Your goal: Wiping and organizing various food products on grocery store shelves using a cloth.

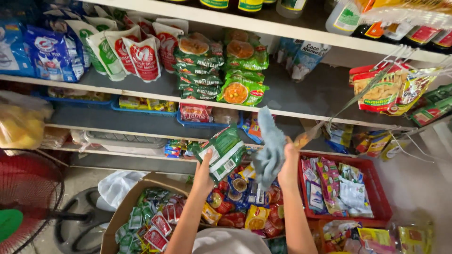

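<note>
1. The left hand [203, 165] grasps a flat green-and-white plastic packet [225, 150] by its lower left corner; the packet extends up and to the right of the grip, tilted.
2. The right hand [288, 164] is clenched around a grey-blue cloth rag [270, 146]; the rag stands above the fist and drapes down on its left side.
3. Both items are held above a heap of small colourful sachets [242, 207], between a brown cardboard box [141, 188] and a red plastic crate [376, 188].

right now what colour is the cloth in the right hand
Grey-blue cloth, held up by the right hand; head view shows it best.
</note>
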